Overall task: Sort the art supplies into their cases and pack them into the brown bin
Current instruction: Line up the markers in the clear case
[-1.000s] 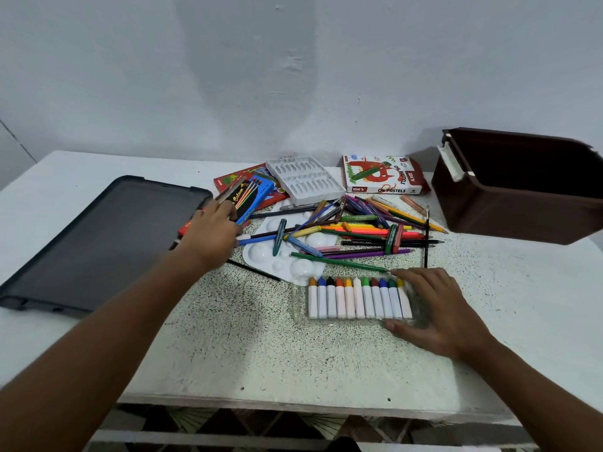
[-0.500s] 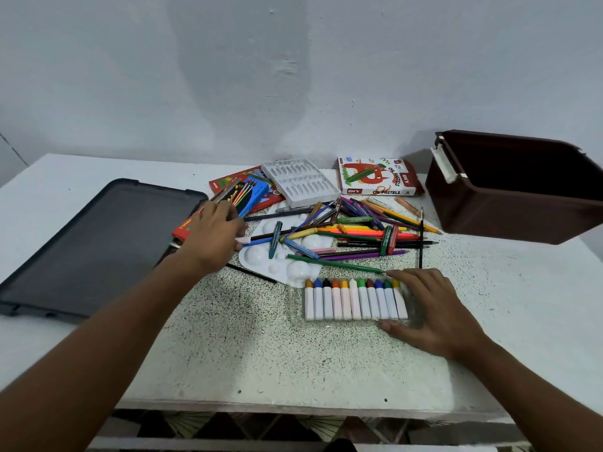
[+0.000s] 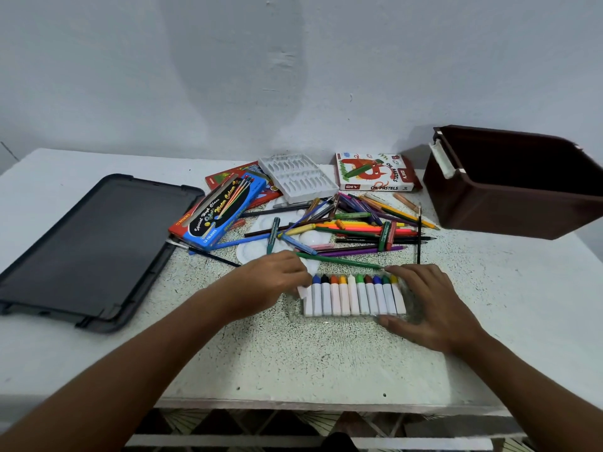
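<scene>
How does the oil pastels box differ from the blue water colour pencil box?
The oil pastels box is mostly white with a red cartoon figure; the blue water colour pencil box has a black panel with script lettering. The pastels box lies near the brown bin, the pencil box beside the dark lid and over a red box. Both lie flat, untouched.

The worktop (image 3: 326, 360) is showing a rough, speckled matt face. The brown bin (image 3: 509, 203) is looking like smooth glossy plastic, the oil pastels box (image 3: 375, 172) like printed card, the dark lid (image 3: 91, 249) like matt plastic.
</scene>
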Tool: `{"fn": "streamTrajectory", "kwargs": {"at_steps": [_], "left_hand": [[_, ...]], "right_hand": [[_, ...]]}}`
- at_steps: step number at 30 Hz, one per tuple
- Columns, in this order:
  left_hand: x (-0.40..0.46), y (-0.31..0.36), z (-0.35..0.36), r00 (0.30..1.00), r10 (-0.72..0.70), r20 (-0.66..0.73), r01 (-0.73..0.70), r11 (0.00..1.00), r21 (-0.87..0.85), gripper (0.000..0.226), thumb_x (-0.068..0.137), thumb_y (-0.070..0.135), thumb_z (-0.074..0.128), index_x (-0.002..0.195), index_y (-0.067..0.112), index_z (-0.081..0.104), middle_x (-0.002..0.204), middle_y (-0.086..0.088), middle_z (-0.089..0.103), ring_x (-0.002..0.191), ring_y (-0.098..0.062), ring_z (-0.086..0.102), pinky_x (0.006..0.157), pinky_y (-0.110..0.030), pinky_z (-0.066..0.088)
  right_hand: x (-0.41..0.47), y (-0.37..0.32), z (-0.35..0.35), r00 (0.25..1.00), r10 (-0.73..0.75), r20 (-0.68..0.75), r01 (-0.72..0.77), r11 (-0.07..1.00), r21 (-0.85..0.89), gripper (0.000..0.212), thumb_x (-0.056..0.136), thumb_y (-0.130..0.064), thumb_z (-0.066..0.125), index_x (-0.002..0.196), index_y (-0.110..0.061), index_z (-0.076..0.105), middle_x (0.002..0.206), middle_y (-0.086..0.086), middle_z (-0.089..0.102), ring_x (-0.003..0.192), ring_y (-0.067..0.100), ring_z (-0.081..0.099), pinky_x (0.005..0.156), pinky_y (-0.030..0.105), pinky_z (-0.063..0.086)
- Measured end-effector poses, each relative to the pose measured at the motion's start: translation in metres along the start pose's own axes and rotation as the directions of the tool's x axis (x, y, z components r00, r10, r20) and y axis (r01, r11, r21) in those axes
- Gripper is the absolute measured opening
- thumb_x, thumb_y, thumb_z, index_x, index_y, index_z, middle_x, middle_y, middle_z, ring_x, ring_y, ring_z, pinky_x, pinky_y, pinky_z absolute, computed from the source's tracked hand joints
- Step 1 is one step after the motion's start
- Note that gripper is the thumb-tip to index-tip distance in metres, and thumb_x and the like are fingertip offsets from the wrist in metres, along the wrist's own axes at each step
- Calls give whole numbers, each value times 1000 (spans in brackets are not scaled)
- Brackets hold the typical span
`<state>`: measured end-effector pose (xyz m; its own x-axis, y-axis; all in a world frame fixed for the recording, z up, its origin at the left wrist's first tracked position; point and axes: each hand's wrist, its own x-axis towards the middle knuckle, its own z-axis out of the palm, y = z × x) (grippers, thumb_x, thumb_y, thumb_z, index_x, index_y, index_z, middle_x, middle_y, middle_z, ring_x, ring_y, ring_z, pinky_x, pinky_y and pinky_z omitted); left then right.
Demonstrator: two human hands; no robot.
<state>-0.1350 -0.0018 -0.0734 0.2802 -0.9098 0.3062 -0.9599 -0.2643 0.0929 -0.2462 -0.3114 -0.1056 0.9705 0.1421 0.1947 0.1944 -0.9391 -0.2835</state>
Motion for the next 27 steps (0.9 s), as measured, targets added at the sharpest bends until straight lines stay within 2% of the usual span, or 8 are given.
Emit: {"fn": "streamTrajectory", "kwargs": {"at_steps": [6,9,11,16,19,22,24,27], "left_hand": [[1,6,-3,1000,-6,4,6,999,-48,35,72,-16,61,97,6,69,103,-12,65,100,-26,59,73,-39,55],[0,5,1,1000,-15,21,16,996,-85,38,72,-12,50,97,8,70,105,-14,64,103,-29,59,77,-39,55],[-3,3,3,999,-42,16,44,990,-136,34,75,-12,57,96,10,72,107,-12,64,104,-26,58,81,-36,53],[-5,5,2,991,-129,-23,121,968,-219,14,77,7,67,89,9,74,100,-7,66,94,-19,61,80,-26,51],[-8,7,6,984,-172,-45,159,965,-211,14,77,16,68,88,10,74,96,-5,66,93,-18,59,81,-21,46],[-10,7,9,967,-245,-68,220,941,-255,13,76,17,72,88,12,75,96,-1,67,93,-14,56,80,-24,47],[-9,9,7,959,-279,-53,252,923,-292,13,74,19,76,86,14,75,95,1,67,91,-12,56,79,-25,46],[-9,12,5,948,-317,-3,303,910,-282,17,72,26,79,85,16,75,95,3,66,92,-11,54,81,-18,40]], "right_hand": [[0,0,0,1000,-2,-3,1,1000,-10,84,72,-82,49,138,-31,39,128,-9,50,112,8,37,89,36,42],[0,0,0,1000,-6,-9,6,1000,-8,83,72,-82,49,137,-32,39,127,-9,51,111,8,37,88,34,41],[-1,0,0,1000,-7,-7,7,1000,-11,83,72,-82,49,137,-31,40,128,-9,51,111,8,38,87,34,41],[0,1,1,1000,-8,-13,8,1000,-14,83,72,-81,50,137,-30,41,127,-8,51,111,9,38,87,36,42],[0,1,1,1000,-8,-9,8,1000,-15,84,72,-81,51,137,-30,41,127,-8,51,112,9,38,87,34,41],[0,2,2,1000,-11,-8,11,1000,-17,84,72,-81,51,138,-31,40,128,-9,50,112,10,39,88,33,39],[0,2,2,1000,-11,-8,11,1000,-11,84,72,-81,51,138,-31,40,128,-9,50,112,10,39,88,34,39],[0,2,1,1000,-11,-9,11,1000,-10,84,72,-82,50,138,-31,40,128,-9,50,112,10,39,89,36,41]]}}
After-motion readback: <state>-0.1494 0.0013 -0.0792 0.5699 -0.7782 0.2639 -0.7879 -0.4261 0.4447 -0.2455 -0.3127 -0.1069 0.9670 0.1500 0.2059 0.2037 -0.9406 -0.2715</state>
